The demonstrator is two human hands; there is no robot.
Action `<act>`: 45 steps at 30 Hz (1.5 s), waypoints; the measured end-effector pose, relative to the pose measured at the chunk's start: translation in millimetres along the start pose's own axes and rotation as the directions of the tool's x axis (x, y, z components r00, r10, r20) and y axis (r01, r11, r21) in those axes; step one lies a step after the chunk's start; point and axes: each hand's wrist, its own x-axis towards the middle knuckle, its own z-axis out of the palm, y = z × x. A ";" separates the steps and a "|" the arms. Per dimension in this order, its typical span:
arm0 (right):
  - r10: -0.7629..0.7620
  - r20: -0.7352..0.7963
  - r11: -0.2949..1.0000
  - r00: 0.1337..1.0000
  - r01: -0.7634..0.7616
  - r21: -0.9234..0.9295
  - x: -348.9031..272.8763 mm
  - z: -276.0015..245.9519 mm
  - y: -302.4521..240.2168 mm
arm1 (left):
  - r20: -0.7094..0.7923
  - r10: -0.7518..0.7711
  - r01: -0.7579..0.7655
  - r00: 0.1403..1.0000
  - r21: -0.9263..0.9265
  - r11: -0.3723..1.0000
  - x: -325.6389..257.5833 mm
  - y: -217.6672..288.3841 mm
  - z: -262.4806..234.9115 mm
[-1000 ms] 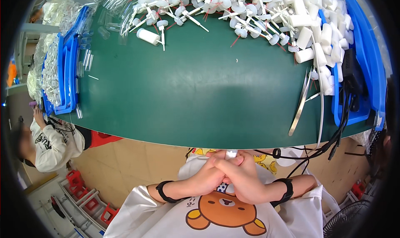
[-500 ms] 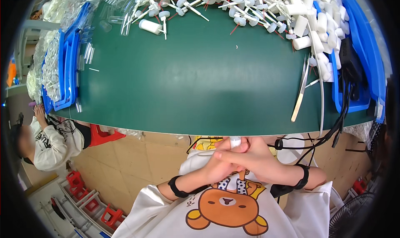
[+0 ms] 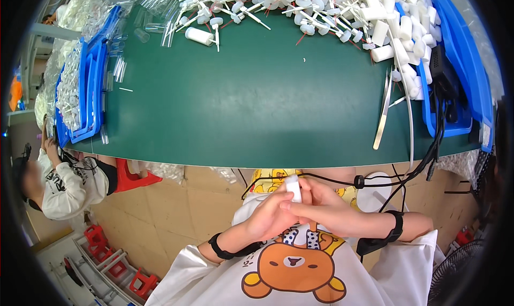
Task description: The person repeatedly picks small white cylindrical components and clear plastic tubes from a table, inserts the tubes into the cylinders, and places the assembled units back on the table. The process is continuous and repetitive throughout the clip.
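Cylinder (image 3: 292,186), white and small, is held between both hands in front of the body, below the near edge of the green table (image 3: 241,113) in view. Its upper end sticks out past the fingers, tipped a little to the left; its lower end is hidden by the hands.

The left hand (image 3: 271,216) is folded round the left side of it, the thumb running up along it and the fingers bent underneath, mostly out of sight. The right hand (image 3: 322,204) closes in from the other side, fingers curled just beside the cylinder and the thumb laid across its lower part toward the left palm. Neither hand is spread; the two press together, and how each hidden fingertip sits, I cannot tell.

Both elbows are bent. The left forearm (image 3: 235,239) slants up and inward, the right forearm (image 3: 375,224) comes in nearly level, and each wears a black wristband, one on the left (image 3: 218,246), one on the right (image 3: 395,226). Behind the hands is a white shirt (image 3: 375,284) with a bear print. Tweezers (image 3: 382,118) lie on the table, well apart from the hands.
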 end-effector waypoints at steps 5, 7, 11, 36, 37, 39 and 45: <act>-0.205 -0.048 0.978 0.978 0.207 0.036 14.8 5.9 15.8 | 0.012 0.079 -0.080 0.997 0.172 0.982 6.3 6.6 -0.4; -0.247 -0.069 0.962 0.967 0.253 0.100 17.8 8.2 13.9 | 0.023 0.112 -0.114 0.993 0.176 0.978 8.8 6.0 -2.1; -0.197 -0.068 0.968 0.978 0.205 0.145 20.1 0.1 4.1 | -0.010 0.268 -0.264 0.963 0.141 0.954 17.9 -13.7 8.2; -0.015 -0.127 0.946 0.992 0.056 0.320 17.5 -13.1 -9.0 | -0.072 0.367 -0.373 0.927 -0.094 0.923 40.8 -51.8 1.4; -0.024 -0.124 0.941 0.992 0.065 0.333 17.9 -10.8 -8.9 | -0.092 0.344 -0.352 0.934 -0.086 0.932 38.0 -48.6 1.7; -0.119 -0.172 0.951 0.978 0.162 0.265 20.5 -6.2 -2.9 | -0.124 0.277 -0.286 0.953 -0.063 0.956 30.4 -42.6 -2.4; -0.245 -0.033 0.970 0.969 0.244 -0.012 20.8 4.2 10.8 | 0.213 0.161 -0.206 0.964 0.215 0.955 10.4 11.3 -10.2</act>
